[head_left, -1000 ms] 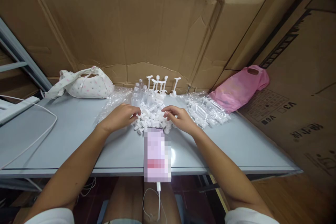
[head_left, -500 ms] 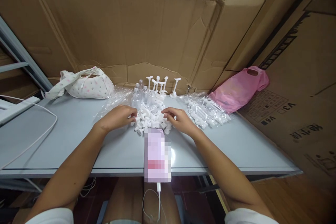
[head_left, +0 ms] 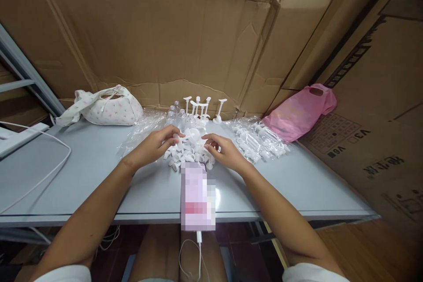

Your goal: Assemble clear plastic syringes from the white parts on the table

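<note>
Left hand [head_left: 155,146] and right hand [head_left: 224,152] pinch white parts [head_left: 188,152], grip detail unclear

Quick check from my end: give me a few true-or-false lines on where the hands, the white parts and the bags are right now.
1. Both hands, left hand and right hand, are at the pile of white plastic parts. True.
2. The pink bag lies at the left end of the table. False: it lies at the right end; the floral bag is at the left.
3. A phone lies at the near table edge, cable attached. True.
4. The small clear bottles stand nearer the person than the pile. False: they stand behind it.
</note>
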### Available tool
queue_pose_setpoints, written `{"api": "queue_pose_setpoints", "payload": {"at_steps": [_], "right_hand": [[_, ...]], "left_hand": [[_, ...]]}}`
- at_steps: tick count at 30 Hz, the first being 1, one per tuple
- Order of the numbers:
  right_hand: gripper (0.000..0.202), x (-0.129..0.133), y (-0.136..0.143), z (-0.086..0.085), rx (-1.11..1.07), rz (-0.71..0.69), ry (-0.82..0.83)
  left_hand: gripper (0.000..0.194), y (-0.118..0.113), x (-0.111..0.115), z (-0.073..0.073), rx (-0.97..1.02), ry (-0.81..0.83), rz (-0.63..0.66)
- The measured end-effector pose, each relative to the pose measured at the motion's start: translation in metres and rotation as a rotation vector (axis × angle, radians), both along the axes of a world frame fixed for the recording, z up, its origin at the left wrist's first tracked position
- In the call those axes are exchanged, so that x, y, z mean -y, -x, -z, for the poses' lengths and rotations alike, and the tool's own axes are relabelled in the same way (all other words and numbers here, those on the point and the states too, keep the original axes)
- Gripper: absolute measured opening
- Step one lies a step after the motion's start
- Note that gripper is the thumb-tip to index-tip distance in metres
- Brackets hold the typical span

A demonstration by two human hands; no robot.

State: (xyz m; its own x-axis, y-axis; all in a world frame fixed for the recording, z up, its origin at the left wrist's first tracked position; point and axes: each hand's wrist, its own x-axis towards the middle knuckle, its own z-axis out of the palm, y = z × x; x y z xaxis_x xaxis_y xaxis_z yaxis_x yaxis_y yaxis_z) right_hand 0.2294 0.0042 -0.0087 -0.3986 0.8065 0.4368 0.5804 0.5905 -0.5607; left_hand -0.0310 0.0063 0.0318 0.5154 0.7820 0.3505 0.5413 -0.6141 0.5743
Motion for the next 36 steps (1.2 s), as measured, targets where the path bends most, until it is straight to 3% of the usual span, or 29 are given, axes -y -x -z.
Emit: {"api": "queue_pose_setpoints", "payload": {"at_steps": [5, 11, 19, 28, 36], "right_hand": [[0.033, 0.004, -0.001, -0.003, 0.038, -0.028, -0.064], [0.046, 0.011, 0.004, -0.007, 0.268, -0.19, -0.215], [0.014, 0.0, 0.005, 0.004, 0.407, -0.004, -0.129], [0.019, -0.003, 0.021, 0.015, 0.503, 0.19, -0.162], [0.026, -0.001, 0.0, 0.003, 0.075, 0.428, -0.274]], "left_hand": [[0.02, 0.0, 0.002, -0.001, 0.108, -0.011, 0.013], [0.022, -0.001, 0.002, 0.001, 0.196, 0.009, 0.036], [0.016, -0.003, 0.009, -0.001, 0.42, 0.089, 0.122], [0.019, -0.008, 0.01, 0.003, 0.468, 0.098, 0.129], [0.016, -0.017, 0.013, 0.009, 0.54, 0.119, 0.169]]}}
